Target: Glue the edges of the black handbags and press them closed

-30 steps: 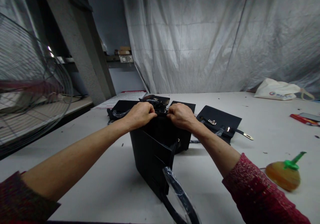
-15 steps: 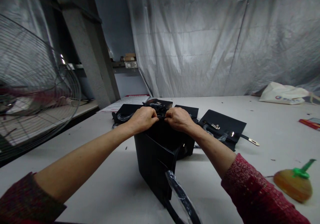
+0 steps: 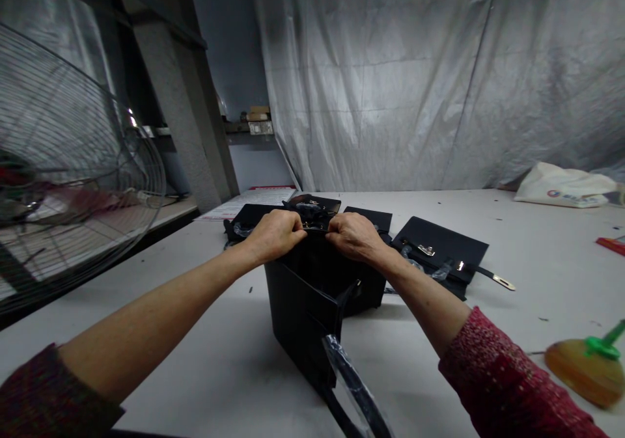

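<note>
A black handbag [image 3: 303, 308] stands upright on the white table [image 3: 195, 334] in front of me. Its plastic-wrapped handle [image 3: 351, 386] hangs toward me. My left hand [image 3: 273, 235] and my right hand [image 3: 352, 236] are both closed on the bag's far top edge, knuckles almost touching. A small metal clasp part shows between them. What the fingertips pinch is hidden. Both red sleeves are pushed up my forearms.
More black bag pieces [image 3: 439, 250] with metal clasps lie flat behind the bag. A large wire-caged fan [image 3: 63, 191] stands at the left. A brown bottle with a green nozzle [image 3: 586, 369] lies at the right, a white cloth bag [image 3: 561, 187] far right. Grey sheeting hangs behind.
My hands stay clamped on the bag's top edge and have shifted only slightly. The view has moved a little, so everything sits somewhat lower and to the right.
</note>
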The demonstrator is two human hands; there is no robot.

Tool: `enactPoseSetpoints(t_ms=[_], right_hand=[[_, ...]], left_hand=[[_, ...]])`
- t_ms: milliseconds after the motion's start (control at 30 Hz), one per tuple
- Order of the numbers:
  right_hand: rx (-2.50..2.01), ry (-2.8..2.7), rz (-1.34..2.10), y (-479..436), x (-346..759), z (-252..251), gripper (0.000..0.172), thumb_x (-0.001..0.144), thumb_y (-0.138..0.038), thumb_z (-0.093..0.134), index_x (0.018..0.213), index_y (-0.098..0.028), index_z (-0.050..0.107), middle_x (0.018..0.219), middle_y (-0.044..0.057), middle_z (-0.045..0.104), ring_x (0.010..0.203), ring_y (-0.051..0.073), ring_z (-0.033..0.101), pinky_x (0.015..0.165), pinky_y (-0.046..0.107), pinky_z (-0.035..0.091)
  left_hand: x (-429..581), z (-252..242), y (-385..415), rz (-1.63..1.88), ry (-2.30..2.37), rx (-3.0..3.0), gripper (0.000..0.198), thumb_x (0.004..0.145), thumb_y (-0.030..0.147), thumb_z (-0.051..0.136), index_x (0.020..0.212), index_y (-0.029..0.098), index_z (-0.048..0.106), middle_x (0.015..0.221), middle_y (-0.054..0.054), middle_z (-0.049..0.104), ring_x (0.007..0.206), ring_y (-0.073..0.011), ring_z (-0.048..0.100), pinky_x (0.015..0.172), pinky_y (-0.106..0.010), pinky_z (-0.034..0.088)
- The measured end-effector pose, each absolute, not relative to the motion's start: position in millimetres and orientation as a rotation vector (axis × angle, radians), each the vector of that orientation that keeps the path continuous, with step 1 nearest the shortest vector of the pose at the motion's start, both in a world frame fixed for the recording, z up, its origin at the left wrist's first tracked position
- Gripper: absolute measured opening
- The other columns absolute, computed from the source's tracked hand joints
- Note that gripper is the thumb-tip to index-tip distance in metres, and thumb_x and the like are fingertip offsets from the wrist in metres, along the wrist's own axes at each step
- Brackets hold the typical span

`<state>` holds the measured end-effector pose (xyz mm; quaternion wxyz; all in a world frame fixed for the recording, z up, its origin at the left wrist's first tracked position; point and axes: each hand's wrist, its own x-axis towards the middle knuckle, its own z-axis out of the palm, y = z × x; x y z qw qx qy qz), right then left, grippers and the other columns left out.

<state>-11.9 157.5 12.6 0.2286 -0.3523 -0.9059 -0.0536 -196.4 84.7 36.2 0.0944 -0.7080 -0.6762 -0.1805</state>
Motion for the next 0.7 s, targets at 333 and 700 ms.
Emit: enactPoseSetpoints(t_ms=[333, 700], right_hand=[[-0.972, -2.494, -0.017, 153, -14, 19, 0.022, 0.083, -0.038, 0.057, 0.091, -0.026, 0.073, 0.086, 0.004, 0.073, 0.08, 0.021, 0.065, 0.061, 0.028, 0.037], [-1.049, -2.51, 0.12, 144, -21, 29, 0.015, 0.077, -0.027, 0.062, 0.079, -0.023, 0.076, 0.074, 0.006, 0.071, 0.07, 0.02, 0.063, 0.059, 0.028, 0.038]], left_hand=[[-197, 34, 87, -0.511, -1.907, -2.168, 0.017, 0.079, 0.03, 0.053, 0.07, 0.02, 0.064, 0.072, -0.004, 0.068, 0.068, -0.0179, 0.06, 0.061, -0.029, 0.035], [-223, 30, 85, -0.583, -1.885, -2.364, 0.04, 0.064, 0.03, 0.074, 0.098, 0.023, 0.054, 0.104, -0.002, 0.061, 0.084, -0.0184, 0.061, 0.068, -0.028, 0.046]])
